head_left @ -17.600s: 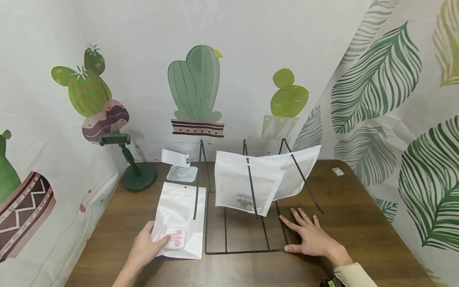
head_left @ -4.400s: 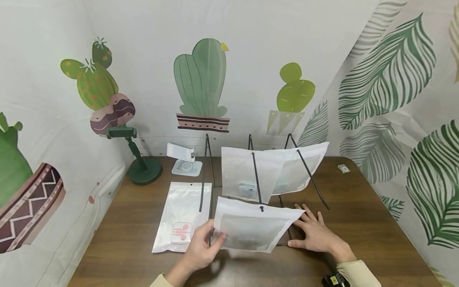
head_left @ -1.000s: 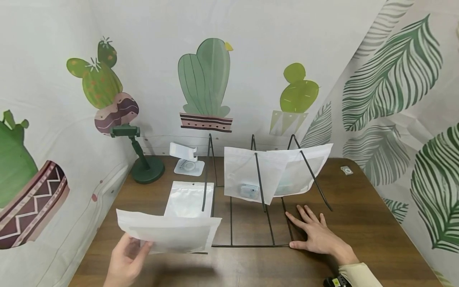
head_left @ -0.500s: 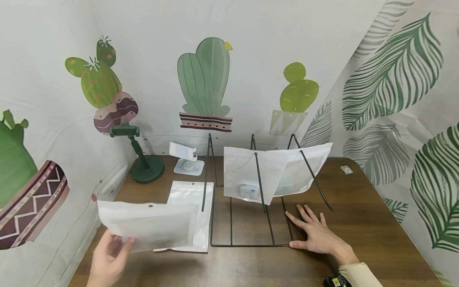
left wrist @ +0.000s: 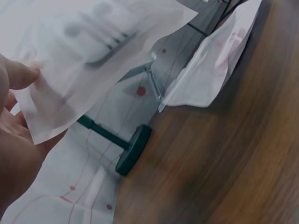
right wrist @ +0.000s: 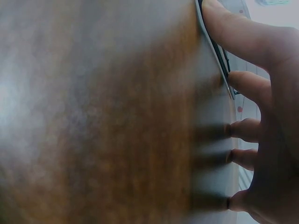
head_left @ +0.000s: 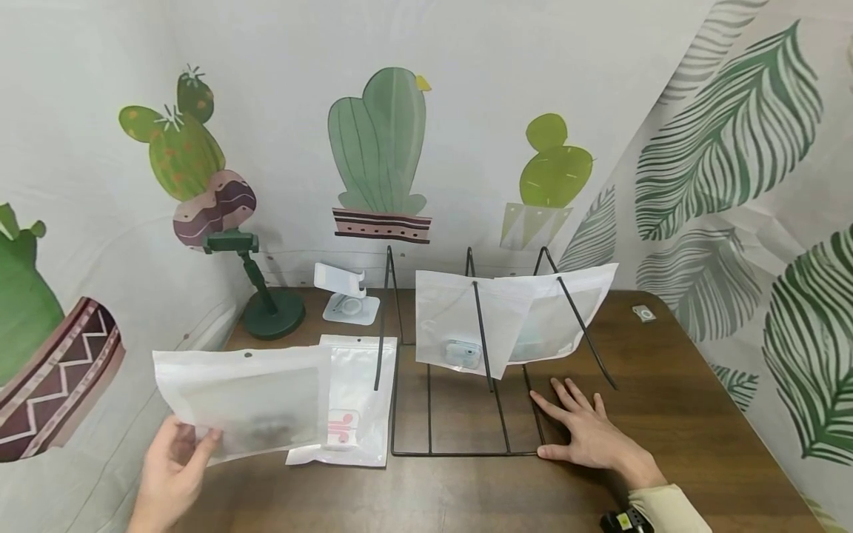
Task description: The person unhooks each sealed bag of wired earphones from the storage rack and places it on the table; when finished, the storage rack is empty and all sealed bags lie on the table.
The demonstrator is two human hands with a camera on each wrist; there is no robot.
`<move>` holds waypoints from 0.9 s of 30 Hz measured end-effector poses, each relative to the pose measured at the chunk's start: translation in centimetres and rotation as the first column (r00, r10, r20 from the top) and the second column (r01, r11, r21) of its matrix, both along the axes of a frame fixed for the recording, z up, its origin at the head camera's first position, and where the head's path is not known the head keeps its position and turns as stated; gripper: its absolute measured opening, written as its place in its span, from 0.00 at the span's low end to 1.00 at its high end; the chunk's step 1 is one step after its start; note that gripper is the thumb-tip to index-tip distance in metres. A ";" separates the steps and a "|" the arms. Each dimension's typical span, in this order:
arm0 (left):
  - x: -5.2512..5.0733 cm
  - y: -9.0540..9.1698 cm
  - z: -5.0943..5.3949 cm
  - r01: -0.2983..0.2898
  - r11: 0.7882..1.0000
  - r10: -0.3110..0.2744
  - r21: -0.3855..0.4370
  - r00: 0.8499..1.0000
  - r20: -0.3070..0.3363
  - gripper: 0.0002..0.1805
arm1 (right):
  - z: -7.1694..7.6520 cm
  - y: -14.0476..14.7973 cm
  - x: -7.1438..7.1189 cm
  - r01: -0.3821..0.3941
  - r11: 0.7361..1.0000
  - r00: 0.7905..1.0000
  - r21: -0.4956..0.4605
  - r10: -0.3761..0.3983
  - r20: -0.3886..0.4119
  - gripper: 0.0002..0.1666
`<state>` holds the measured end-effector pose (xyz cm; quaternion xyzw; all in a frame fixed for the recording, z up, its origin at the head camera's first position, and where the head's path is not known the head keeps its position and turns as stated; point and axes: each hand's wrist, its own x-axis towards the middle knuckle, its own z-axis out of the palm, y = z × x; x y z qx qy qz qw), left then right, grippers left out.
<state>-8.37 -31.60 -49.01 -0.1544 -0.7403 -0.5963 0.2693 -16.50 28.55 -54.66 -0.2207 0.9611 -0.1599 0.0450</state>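
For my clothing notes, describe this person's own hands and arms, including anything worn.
The bare, ungloved left hand shows no sleeve on its side. The bare, ungloved right hand has a pale cream fabric sleeve over its forearm. By the cuff is a black wrist-worn item with a small yellow-green patch, too cut off to identify.

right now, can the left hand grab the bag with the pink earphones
Probably not: the left hand pinches another bag, which covers part of the earphone bag in the head view. It would likely have to let that one go first.
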 end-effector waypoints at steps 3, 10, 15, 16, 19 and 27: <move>-0.4 -0.7 -0.3 0.026 0.999 -0.026 0.046 1.000 -0.007 0.22 | 0.0 0.0 0.0 -0.001 1.000 1.000 -0.001 0.001 0.003 0.53; -0.8 -2.2 -1.0 0.027 0.999 -0.027 0.026 1.000 0.007 0.20 | 0.1 0.0 0.0 0.003 1.000 1.000 -0.009 -0.003 0.012 0.53; -1.1 -3.6 -1.5 0.033 0.999 -0.033 0.008 0.999 0.025 0.21 | 0.0 0.0 0.0 0.000 1.000 1.000 -0.010 0.000 0.010 0.53; -1.1 -3.8 -1.6 0.012 1.000 -0.012 -0.011 0.999 0.035 0.22 | 0.0 0.0 -0.1 -0.001 1.000 1.000 -0.009 0.001 0.009 0.53; -1.2 -4.3 -1.7 -0.035 0.998 0.038 -0.045 0.997 0.069 0.23 | 0.0 0.0 -0.1 0.001 1.000 1.000 -0.005 -0.001 0.006 0.53; -1.4 -5.1 -1.7 -0.121 0.985 0.139 -0.119 0.977 0.160 0.18 | 0.0 0.1 -0.1 0.006 1.000 1.000 0.000 -0.006 0.014 0.53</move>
